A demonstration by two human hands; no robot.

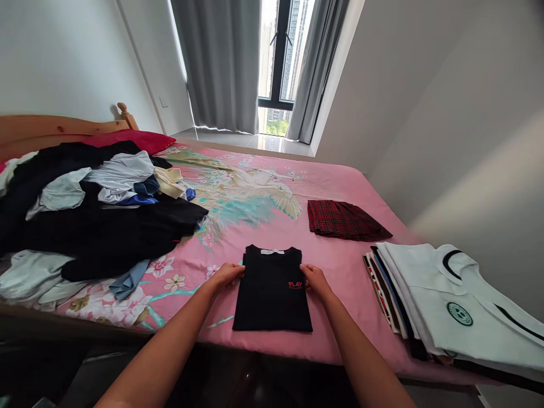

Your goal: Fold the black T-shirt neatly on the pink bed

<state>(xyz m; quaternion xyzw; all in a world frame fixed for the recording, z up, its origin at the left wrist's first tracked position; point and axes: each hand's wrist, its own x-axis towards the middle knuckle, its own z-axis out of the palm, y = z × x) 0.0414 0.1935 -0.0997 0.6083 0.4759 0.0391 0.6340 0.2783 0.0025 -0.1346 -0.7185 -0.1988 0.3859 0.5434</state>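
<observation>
The folded black T-shirt (272, 289) lies flat on the bed (340, 187) between the hands — left hand (226, 276) and right hand (313, 279) apart, fingers resting on its side edges, long axis pointing away, equally near.

Between the left hand (227, 275) and right hand (315, 280) lies a matt black cloth T-shirt (272, 289) on a smooth pink printed bedsheet (340, 187). Beyond the right hand, a woven red tartan cloth (344, 220); far left, a varnished wooden headboard (59, 126).

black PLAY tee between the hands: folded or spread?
Folded. The black tee lies as a compact rectangle, sleeves tucked away, left hand and right hand at its side edges.
</observation>
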